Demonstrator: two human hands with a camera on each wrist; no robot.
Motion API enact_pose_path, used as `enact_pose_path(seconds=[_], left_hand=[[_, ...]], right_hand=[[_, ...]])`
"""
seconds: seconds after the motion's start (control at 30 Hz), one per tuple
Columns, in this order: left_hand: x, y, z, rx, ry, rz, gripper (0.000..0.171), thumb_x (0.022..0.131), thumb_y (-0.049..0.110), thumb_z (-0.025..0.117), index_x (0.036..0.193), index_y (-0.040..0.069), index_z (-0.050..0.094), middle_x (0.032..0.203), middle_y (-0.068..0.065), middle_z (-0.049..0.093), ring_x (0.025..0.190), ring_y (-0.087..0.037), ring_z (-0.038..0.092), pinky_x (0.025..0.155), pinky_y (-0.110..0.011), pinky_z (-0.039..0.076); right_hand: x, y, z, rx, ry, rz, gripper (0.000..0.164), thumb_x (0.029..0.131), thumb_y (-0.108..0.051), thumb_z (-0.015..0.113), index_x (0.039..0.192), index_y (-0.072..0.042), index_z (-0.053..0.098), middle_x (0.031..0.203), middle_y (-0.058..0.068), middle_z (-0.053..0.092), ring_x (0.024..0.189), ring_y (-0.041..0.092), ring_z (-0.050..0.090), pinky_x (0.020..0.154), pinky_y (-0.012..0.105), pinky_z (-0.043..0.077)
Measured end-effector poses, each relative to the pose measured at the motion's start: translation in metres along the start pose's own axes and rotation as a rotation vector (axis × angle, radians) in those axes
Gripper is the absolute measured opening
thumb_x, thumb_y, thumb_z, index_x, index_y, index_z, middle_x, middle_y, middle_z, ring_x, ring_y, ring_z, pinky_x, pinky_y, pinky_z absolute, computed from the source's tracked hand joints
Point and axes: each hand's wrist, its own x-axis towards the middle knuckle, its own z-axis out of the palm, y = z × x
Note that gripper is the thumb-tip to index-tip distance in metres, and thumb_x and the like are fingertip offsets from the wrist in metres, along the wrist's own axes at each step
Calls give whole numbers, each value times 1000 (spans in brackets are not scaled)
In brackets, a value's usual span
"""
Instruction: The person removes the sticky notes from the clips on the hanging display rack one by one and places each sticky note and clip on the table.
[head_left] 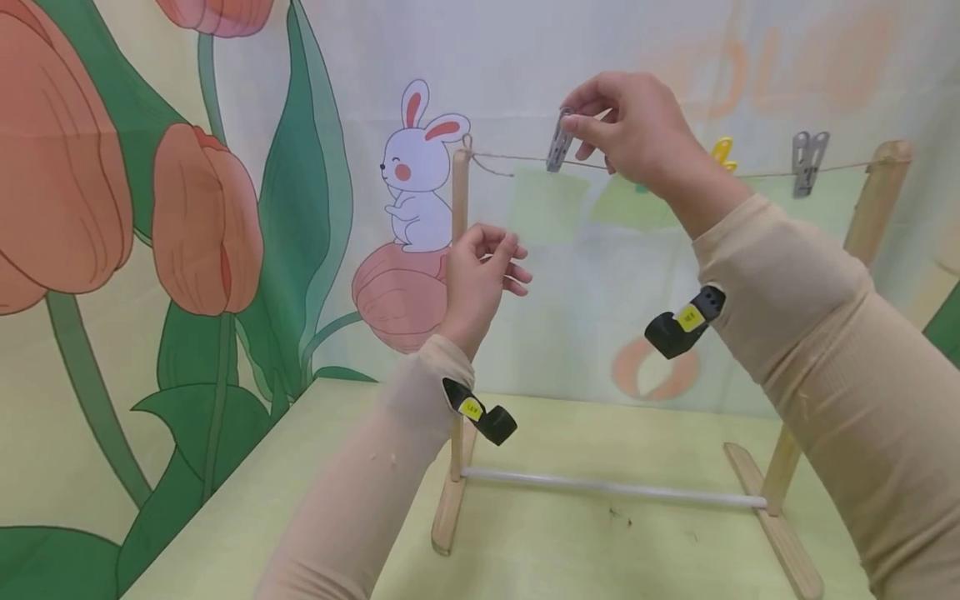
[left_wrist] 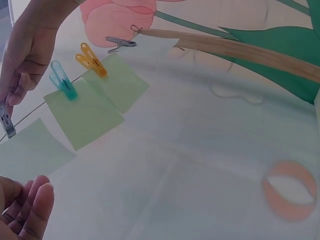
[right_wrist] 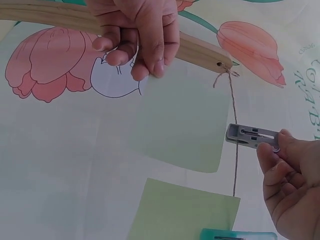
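Note:
Up at the string, my right hand pinches the handle end of a grey clothespin. The clothespin crosses the string at the top edge of a pale green paper square; whether it bites the paper, I cannot tell. Lower down, my left hand pinches the paper's lower left corner between thumb and index finger, its other fingers loosely bent. In the right wrist view, the left fingertips meet that corner. To the right hangs a second green paper square under a teal clothespin.
A yellow clothespin holds another green paper, and a grey clothespin sits near the right wooden post. The left post stands beside my left hand. A white rod joins the feet above the table.

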Motion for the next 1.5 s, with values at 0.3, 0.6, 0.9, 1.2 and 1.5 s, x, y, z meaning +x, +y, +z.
enact_pose_path(seconds=[0.3, 0.6, 0.9, 1.2, 1.5], left_hand=[[0, -4, -1, 29, 9, 8, 10, 96, 12, 58, 97, 2, 57, 82, -8, 64, 53, -9, 62, 51, -25, 57], [-2, -5, -5, 58, -2, 65, 9, 95, 9, 58, 97, 0, 57, 83, -13, 65, 52, -8, 62, 49, -27, 57], [-10, -4, -13, 116, -22, 98, 10, 94, 9, 60, 96, -1, 59, 87, -19, 66, 53, -7, 61, 51, -26, 57], [-12, -4, -18, 144, -49, 120, 11, 94, 12, 61, 94, 1, 60, 91, -20, 67, 55, -9, 62, 50, -28, 57], [-18, -2, -21, 161, -73, 152, 10, 93, 12, 63, 93, 2, 60, 92, -19, 70, 56, -8, 63, 51, -30, 58]], right_hand=[[-1, 3, 0, -3, 41, -8, 34, 97, -30, 55, 126, -12, 58, 108, 1, 64, 70, 10, 54, 56, 19, 45], [-5, 7, -2, 36, 74, -22, 34, 96, -31, 57, 125, -12, 59, 104, 0, 64, 70, 8, 54, 55, 19, 43], [-14, 19, -11, 111, 119, -67, 35, 95, -28, 59, 123, -8, 59, 91, -12, 61, 66, 4, 56, 50, 18, 44], [-18, 24, -15, 135, 143, -90, 38, 94, -28, 60, 125, -7, 59, 90, -13, 61, 60, 2, 56, 48, 18, 45], [-25, 26, -14, 164, 149, -131, 36, 93, -26, 63, 124, -5, 60, 89, -14, 59, 63, 1, 58, 47, 16, 44]])
